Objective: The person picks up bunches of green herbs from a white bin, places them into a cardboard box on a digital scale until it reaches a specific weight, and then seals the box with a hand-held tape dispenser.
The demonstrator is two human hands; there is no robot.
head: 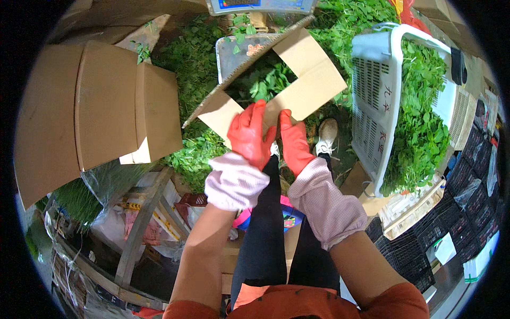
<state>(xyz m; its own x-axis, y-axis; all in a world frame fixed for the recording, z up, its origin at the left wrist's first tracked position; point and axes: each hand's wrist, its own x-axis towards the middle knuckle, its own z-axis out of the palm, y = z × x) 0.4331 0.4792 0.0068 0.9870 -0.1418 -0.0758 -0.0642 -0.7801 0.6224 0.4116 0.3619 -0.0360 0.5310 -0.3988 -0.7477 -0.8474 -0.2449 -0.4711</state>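
Before me a cardboard box (308,93) sits tilted over the metal platform of a weighing scale (229,60), its flaps folded outward. Leafy greens (271,85) show inside its opening, partly in shadow. My left hand (249,133), in a red rubber glove, grips the box's near flap, fingertips reaching the rim. Close beside it, my right hand (295,141), in a matching glove, holds the same flap by its near edge. Part of each hand's grip is hidden. Pink checked sleeves are attached to the gloves.
A white plastic basket (370,107) of greens stands tilted at right. Cardboard boxes (107,107) stand at left. Loose greens (199,155) cover the floor around the scale. The scale's display (261,6) is at the top. Black crates (434,223) fill the lower right; a wooden frame (141,227) lies lower left.
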